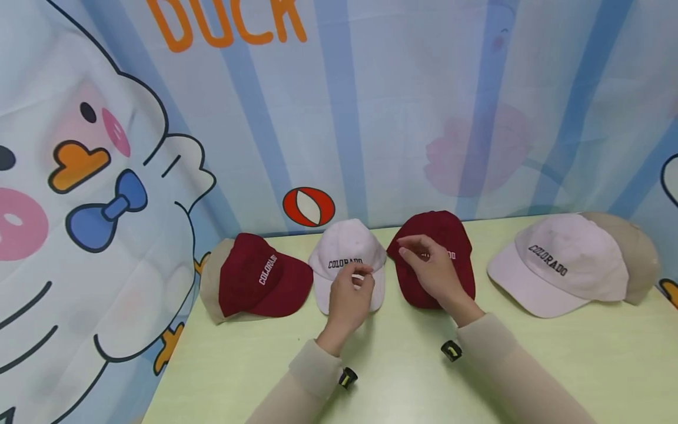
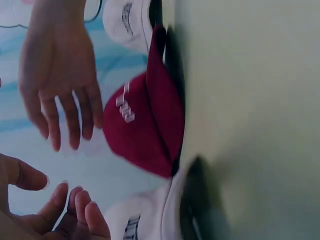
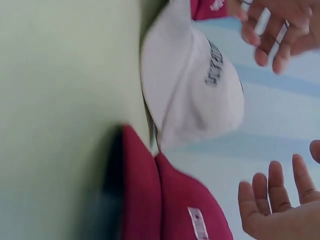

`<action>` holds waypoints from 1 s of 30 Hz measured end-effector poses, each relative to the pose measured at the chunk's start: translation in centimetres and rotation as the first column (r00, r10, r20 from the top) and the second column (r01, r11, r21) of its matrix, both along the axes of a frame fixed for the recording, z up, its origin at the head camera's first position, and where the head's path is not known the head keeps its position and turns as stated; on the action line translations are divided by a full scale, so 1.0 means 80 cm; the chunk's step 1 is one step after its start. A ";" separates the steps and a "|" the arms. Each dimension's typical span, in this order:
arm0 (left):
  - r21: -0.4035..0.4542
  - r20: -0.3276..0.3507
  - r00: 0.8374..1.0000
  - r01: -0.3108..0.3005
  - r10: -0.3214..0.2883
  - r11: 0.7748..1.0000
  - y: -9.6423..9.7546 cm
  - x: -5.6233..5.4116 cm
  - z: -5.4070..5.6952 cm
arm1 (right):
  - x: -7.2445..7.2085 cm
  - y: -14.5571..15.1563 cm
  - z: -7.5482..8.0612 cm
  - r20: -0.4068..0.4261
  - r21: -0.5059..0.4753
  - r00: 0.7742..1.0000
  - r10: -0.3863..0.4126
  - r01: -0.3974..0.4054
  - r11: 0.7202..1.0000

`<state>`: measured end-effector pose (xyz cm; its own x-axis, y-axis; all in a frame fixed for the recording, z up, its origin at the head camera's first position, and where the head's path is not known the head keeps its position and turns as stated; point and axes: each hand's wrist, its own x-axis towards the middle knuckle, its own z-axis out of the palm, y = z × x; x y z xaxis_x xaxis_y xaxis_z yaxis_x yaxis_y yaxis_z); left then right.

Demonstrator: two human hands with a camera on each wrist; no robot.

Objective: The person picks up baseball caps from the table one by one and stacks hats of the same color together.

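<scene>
My left hand [image 1: 351, 297] hovers in front of a white baseball cap [image 1: 346, 241] lettered COLORADO, its fingers loosely bent with nothing between them. Over a dark red baseball cap [image 1: 435, 227] hangs my right hand [image 1: 436, 272], covering part of that cap's lettering. In the left wrist view the right hand [image 2: 60, 75] has its fingers straight and apart from the red cap [image 2: 142, 120]. The right wrist view shows both hands empty, the left hand [image 3: 285, 30] beyond the white cap [image 3: 200, 85] and the right hand [image 3: 280, 205] beside the red one.
On the left of the pale green table [image 1: 402, 377] a red cap [image 1: 246, 274] overlaps a beige cap [image 1: 210, 285]. At the right a white cap [image 1: 577, 259] lies in front of another beige cap [image 1: 643, 253]. A printed cloth backdrop [image 1: 386, 118] stands behind the table.
</scene>
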<state>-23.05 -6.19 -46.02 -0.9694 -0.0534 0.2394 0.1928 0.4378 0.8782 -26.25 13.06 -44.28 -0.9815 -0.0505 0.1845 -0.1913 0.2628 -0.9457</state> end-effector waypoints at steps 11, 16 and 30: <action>-0.133 -0.058 0.963 -0.267 0.262 0.954 -0.080 -0.025 0.015 | 0.011 -0.069 -0.022 0.135 -0.104 0.978 0.161 -0.148 0.983; -0.161 -0.075 0.939 -0.344 0.336 0.925 -0.113 -0.029 0.019 | 0.015 -0.104 -0.028 0.220 -0.212 0.941 0.257 -0.211 0.954; -0.264 -0.080 0.874 -0.482 0.479 0.836 -0.183 -0.028 0.026 | 0.020 -0.177 -0.049 0.312 -0.447 0.826 0.469 -0.308 0.840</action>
<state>-25.26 -20.86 -43.97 -0.8363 -0.4442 0.3214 -0.0950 0.6948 0.7129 -24.62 -1.07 -48.22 -0.8825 -0.4524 -0.1287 0.2070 -0.1278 -0.9700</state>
